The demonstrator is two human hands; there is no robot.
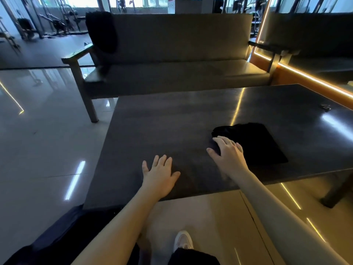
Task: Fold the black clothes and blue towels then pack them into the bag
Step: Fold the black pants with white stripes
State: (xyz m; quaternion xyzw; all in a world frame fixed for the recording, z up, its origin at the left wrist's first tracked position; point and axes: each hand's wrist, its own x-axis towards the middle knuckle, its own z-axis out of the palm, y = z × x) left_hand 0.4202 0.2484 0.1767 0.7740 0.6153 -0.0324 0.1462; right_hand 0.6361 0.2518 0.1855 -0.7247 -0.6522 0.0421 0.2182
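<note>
Black folded garment (256, 143), probably soft and light, on the counter (168, 119); right hand (229, 153), grip spread, rests on its edge; best scooped underneath.

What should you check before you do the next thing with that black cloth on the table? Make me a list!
1. Black cloth folded flat on the table: ok.
2. Right hand touches its left edge: ok.
3. Left hand open, holding nothing: ok.
4. Bag in sight: not ok, none shows.
5. Blue towels in sight: not ok, none shows.
6. Other black cloth on the sofa folded: not ok, it hangs draped.
</note>
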